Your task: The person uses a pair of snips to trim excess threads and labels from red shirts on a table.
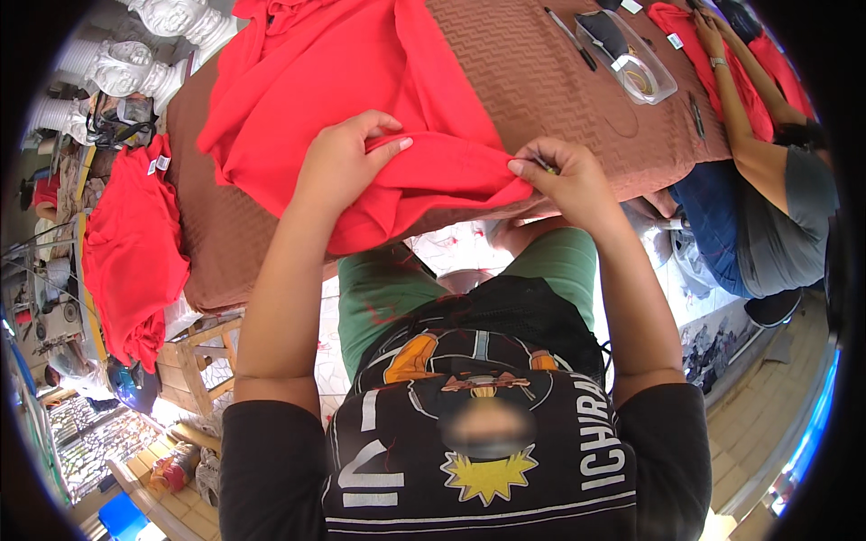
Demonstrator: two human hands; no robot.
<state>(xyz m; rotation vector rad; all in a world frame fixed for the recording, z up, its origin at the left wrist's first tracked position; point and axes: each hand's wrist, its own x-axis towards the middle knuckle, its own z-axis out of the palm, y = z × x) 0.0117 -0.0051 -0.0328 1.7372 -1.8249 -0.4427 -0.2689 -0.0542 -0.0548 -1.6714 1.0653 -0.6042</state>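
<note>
A red garment (316,99) of soft cloth lies over the near edge of the table, its lower part gathered and hanging toward my lap. My left hand (343,167) holds a fold of it between thumb and forefinger; the other fingers are mostly hidden. At the right end of the same cloth, my right hand (573,180) pinches the edge between thumb and fingers. A small pointed thing with a yellowish-green part shows in that hand, too covered to name. The cloth between my hands is drawn out in a loose fold.
A brown patterned cloth (541,99) covers the table. A clear plastic box (663,86), a black pen (570,38) and a small dark tool (695,114) lie right. Another red garment (135,252) hangs at the left. A co-worker (776,189) handles red cloth at the right.
</note>
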